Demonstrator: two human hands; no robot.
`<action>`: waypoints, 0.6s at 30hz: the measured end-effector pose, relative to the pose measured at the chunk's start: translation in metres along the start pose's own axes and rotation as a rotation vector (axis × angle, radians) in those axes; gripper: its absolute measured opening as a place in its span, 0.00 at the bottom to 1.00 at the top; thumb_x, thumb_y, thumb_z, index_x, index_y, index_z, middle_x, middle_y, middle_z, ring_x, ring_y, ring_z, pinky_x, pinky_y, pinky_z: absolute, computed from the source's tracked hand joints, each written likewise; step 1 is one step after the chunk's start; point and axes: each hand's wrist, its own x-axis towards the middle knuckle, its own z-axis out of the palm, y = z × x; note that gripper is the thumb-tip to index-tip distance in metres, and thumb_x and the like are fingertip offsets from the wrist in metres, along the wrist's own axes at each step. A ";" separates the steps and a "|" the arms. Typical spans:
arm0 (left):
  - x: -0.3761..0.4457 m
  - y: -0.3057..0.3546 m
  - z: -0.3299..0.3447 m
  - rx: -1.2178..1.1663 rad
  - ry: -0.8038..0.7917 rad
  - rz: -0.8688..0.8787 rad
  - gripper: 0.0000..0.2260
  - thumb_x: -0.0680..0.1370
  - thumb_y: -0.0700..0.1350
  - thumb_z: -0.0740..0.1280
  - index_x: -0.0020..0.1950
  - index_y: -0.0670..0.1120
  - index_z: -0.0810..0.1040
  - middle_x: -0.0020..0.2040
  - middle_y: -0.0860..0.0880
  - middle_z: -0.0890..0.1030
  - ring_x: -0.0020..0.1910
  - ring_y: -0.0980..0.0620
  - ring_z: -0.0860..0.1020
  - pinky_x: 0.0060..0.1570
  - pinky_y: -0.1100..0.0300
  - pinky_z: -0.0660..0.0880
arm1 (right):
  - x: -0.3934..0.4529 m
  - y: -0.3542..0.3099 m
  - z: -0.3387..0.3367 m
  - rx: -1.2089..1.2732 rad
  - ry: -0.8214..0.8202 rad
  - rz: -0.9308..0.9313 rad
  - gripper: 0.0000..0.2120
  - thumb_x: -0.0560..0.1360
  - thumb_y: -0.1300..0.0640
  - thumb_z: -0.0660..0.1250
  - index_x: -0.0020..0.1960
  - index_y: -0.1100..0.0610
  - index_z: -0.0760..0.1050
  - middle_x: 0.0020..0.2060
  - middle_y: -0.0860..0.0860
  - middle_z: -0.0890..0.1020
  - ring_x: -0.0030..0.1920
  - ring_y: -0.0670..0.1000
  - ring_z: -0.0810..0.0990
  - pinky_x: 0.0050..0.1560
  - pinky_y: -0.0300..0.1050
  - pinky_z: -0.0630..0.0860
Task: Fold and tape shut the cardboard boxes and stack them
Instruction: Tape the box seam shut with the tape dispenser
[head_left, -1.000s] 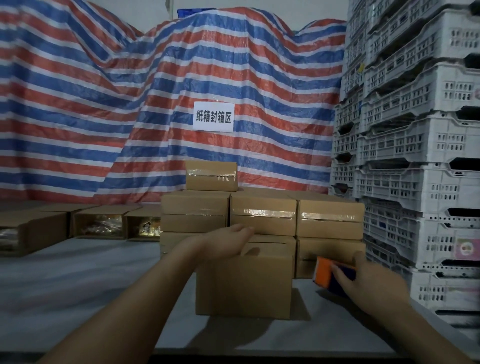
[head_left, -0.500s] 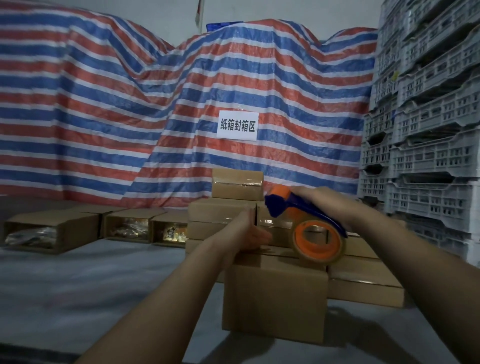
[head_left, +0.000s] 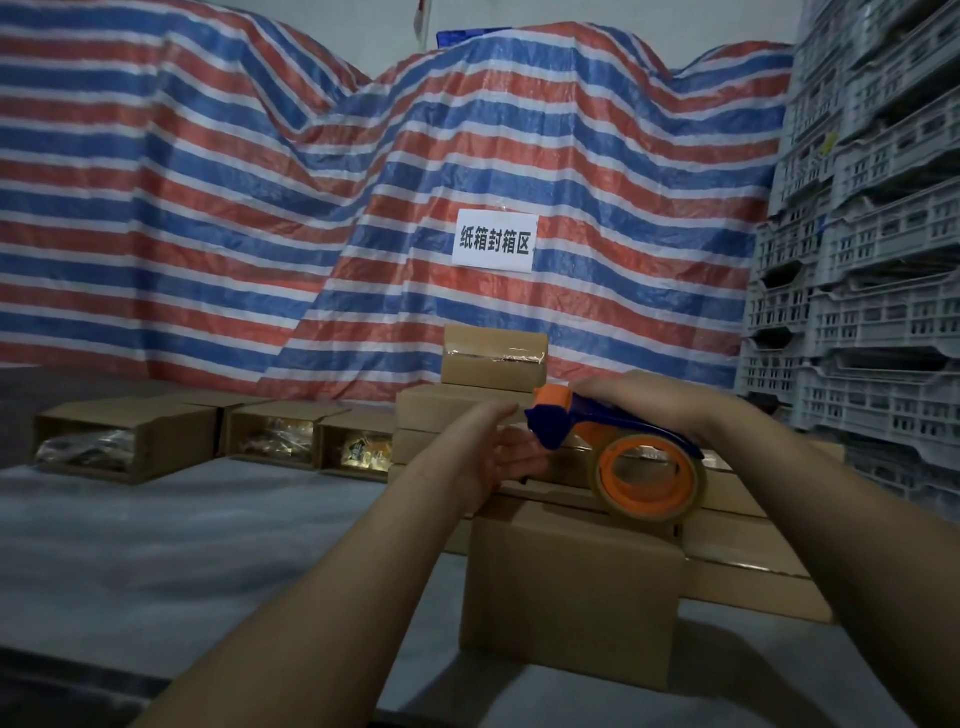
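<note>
A closed brown cardboard box stands in front of me on the grey table. My left hand rests with straight fingers on the far left of the box top. My right hand grips a blue and orange tape dispenser held over the box top, its blue head next to my left fingers and its orange roll hanging above the flaps. Behind stands a stack of taped boxes, one on top.
Three open boxes with packets inside lie on their sides at the left back. A striped red, white and blue tarp with a white sign hangs behind. Stacked grey plastic crates fill the right side.
My right hand picked the tape dispenser up from the table at the right and brought it over the box top. My left hand stayed on the box.
</note>
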 end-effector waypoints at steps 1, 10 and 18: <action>0.001 0.000 0.001 0.016 0.005 -0.001 0.17 0.82 0.49 0.62 0.65 0.39 0.75 0.47 0.44 0.82 0.46 0.48 0.83 0.38 0.60 0.80 | 0.000 0.000 0.000 0.000 -0.005 0.003 0.23 0.79 0.36 0.60 0.55 0.55 0.79 0.46 0.56 0.85 0.44 0.53 0.82 0.61 0.55 0.76; 0.001 0.000 0.002 0.099 0.071 -0.020 0.06 0.82 0.39 0.61 0.54 0.41 0.78 0.45 0.45 0.83 0.47 0.50 0.82 0.41 0.60 0.74 | 0.006 0.003 -0.004 -0.002 -0.039 -0.012 0.22 0.79 0.36 0.60 0.54 0.54 0.78 0.39 0.51 0.84 0.38 0.48 0.80 0.50 0.47 0.76; 0.011 -0.003 0.000 -0.090 0.297 0.004 0.08 0.80 0.34 0.56 0.45 0.39 0.73 0.36 0.45 0.77 0.35 0.51 0.76 0.36 0.61 0.76 | 0.007 0.009 -0.039 -0.172 -0.157 0.111 0.25 0.80 0.35 0.55 0.48 0.54 0.78 0.30 0.48 0.82 0.27 0.44 0.78 0.36 0.39 0.74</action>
